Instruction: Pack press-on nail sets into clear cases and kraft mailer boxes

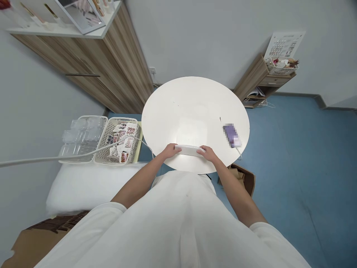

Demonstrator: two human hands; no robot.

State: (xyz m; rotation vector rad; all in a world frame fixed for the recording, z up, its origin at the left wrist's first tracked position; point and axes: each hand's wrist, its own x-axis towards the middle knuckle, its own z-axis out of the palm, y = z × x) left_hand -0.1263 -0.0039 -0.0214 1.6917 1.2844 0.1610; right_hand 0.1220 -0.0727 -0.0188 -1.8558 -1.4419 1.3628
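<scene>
A flat white item, slim and long like a closed box or case (189, 150), is held level between my two hands near the front edge of the round white table (192, 100). My left hand (170, 150) grips its left end, thumb on the near side. At the right end my right hand (207, 152) has its fingers closed around it in the same way. Whether the item rests on the tabletop or hangs just above it I cannot tell. To the right on the table lies a blurred purple object (231, 134) with a white cable.
Left of the table stand a white basket (136, 130) of nail-sample cards and another with clear plastic boxes (72, 136). A white cable (92, 152) crosses them. An open cardboard box (249, 178) sits under the table's right side. A wooden cabinet (119, 63) borders the back left.
</scene>
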